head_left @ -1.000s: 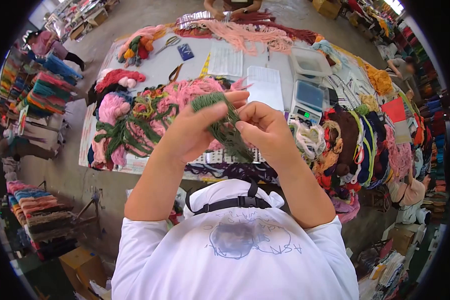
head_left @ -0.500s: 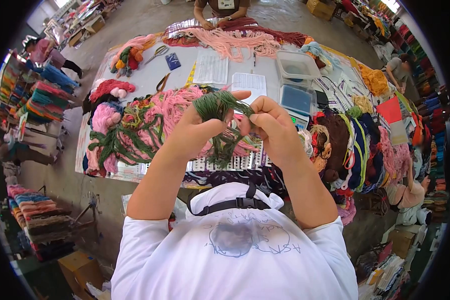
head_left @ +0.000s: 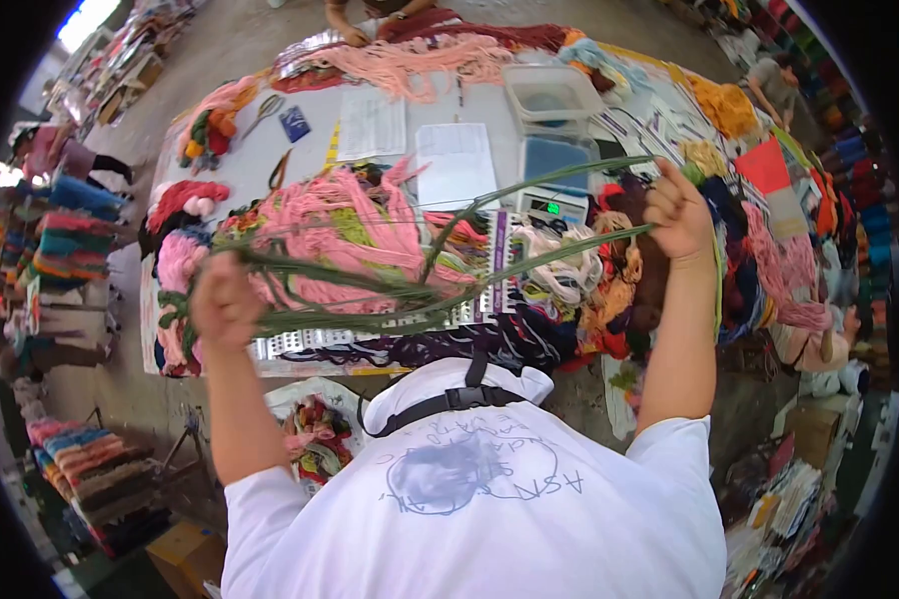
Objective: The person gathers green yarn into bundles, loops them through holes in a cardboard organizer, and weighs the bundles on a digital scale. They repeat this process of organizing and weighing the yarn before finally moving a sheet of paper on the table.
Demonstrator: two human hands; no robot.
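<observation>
A skein of dark green yarn [head_left: 370, 288] is stretched wide across the front of the table, its strands partly spread apart and sagging in the middle. My left hand [head_left: 228, 301], smeared by motion, is closed around the skein's left end. On the right, my right hand [head_left: 679, 212] has its fingers curled over the other end, with strands running from it in two lines. Beneath the skein lies a heap of pink yarn [head_left: 340, 225]. White cards with holes along their edges [head_left: 500, 245] lie under the strands, with purple print on one.
Clear plastic boxes [head_left: 554, 92], a scale with a green display [head_left: 552, 209] and paper sheets [head_left: 456, 150] stand or lie mid-table. Scissors [head_left: 263, 113] are at the back left. Brown and yellow yarns fill the right side. Across the table are a co-worker's hands [head_left: 355, 36].
My hands have moved far apart, left hand leftward and right hand rightward. The green yarn, bunched between them before, is now pulled out into a long loop. The view has shifted slightly.
</observation>
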